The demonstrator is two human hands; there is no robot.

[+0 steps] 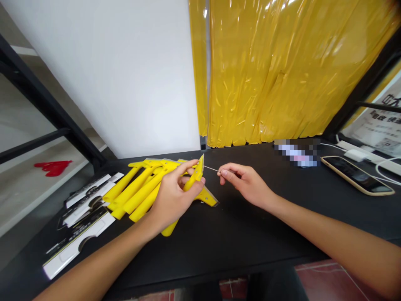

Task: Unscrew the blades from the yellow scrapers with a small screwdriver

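My left hand (171, 192) is closed around a yellow scraper (197, 174), its bladed head tilted up and facing right. My right hand (246, 182) pinches a thin metal rod (211, 169) between thumb and fingers. The rod's far end reaches the head of the held scraper; its tip is too small to make out. Several more yellow scrapers (142, 194) lie piled on the black table (234, 242), partly behind my left hand. Another scraper head (207, 197) shows just below that hand, on the tabletop.
Black-and-white cardboard sleeves (83, 240) lie at the left. A phone (357, 173) and white cables (384, 169) are at the right, near a blurred-out item (296, 152). A white panel (150, 83) and yellow plastic curtain (269, 83) stand behind. Something red (53, 168) rests on a left shelf.
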